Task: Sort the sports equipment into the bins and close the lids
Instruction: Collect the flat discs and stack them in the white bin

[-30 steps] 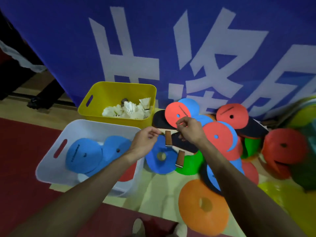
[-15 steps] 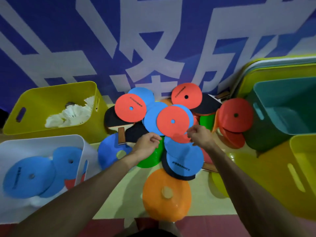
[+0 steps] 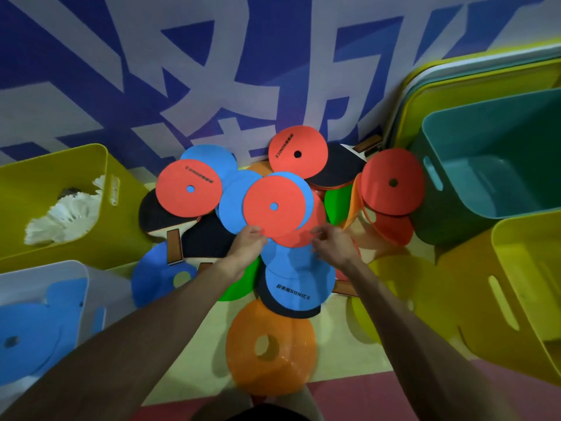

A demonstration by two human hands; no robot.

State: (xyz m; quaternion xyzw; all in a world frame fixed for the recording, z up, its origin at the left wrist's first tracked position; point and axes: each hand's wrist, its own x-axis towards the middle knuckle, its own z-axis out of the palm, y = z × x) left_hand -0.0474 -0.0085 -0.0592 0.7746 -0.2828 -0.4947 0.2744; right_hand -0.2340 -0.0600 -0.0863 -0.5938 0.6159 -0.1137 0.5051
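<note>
A heap of flat discs (image 3: 273,205) and paddles (image 3: 334,165) fills the centre of the frame, backed by a banner (image 3: 212,71) across the top. At left, one bin (image 3: 60,165) holds what may be shuttlecocks (image 3: 60,220); below it another bin (image 3: 76,275) contains discs. At right, two bins sit one above the other (image 3: 485,132) (image 3: 522,268). A cone (image 3: 270,347) lies at bottom centre.

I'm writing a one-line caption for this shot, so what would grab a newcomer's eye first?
The heap of flat red and blue discs at centre, lying over black paddles, with the left hand and right hand both at its front edge. Next, the open bins around it: a teal bin on the right, and a yellow bin with white shuttlecocks on the left.
</note>
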